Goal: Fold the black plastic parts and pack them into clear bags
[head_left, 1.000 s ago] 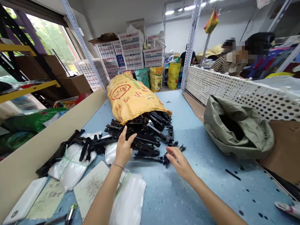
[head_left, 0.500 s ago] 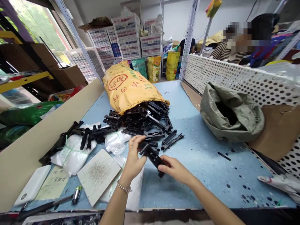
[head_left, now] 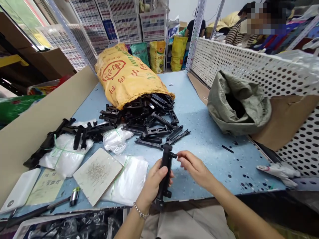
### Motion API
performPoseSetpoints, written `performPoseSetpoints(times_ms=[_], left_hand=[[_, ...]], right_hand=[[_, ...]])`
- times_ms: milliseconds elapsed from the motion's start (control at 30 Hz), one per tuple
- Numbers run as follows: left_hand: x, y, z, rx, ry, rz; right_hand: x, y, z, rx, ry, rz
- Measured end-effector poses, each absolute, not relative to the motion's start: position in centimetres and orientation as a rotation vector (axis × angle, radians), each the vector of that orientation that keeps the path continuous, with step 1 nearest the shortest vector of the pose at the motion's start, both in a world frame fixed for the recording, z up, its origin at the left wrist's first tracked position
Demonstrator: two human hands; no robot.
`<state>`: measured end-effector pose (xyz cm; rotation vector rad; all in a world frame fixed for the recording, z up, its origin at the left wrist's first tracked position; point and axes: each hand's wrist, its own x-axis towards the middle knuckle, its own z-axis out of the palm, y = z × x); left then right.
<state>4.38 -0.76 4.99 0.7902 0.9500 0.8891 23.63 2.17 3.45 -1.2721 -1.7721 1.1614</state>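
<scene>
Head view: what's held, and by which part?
The left hand holds a black part around its middle. The right hand is by its upper peg; whether it grips cannot be told.

White crates [head_left: 127, 28] stand stacked before a pale wall [head_left: 184, 11]; upper left, apparently a window [head_left: 11, 9].

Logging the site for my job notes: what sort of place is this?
Probably a small assembly or packing workshop: black parts heaped at the mouth of a yellow sack on a workbench, with stacked crates behind.
</scene>
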Motion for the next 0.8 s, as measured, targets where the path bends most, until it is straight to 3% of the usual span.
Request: performPoseSetpoints(times_ms=[133,267,367,533,600,800], left_hand=[[4.9,-1.2,5.7,0.759,0.971,0.877],[4.9,-1.8,5.5,0.746,0.979,0.849],[4.9,-2.4,5.1,0.803,1.012,0.811],[5.1,-3.5,4.6,1.042,1.205,0.877],[4.8,-3.5,4.7,1.064,1.214,0.880],[3.7,-3.0,5.8,0.964,1.112,0.839]], right_hand=[[23.9,3.8,5.5,-1.080,-2.265,0.318],[23.8,4.5,4.8,-0.887,-2.484,0.005],[23.8,4.3,4.3,-0.898,-2.511,0.119],[22.9,3.6,5.2,-1.098,-2.157,1.122],[22.7,3.9,5.8,-1.121,-2.077,1.368],[22.6,5.3,7.2,-1.104,-2.518,0.866]])
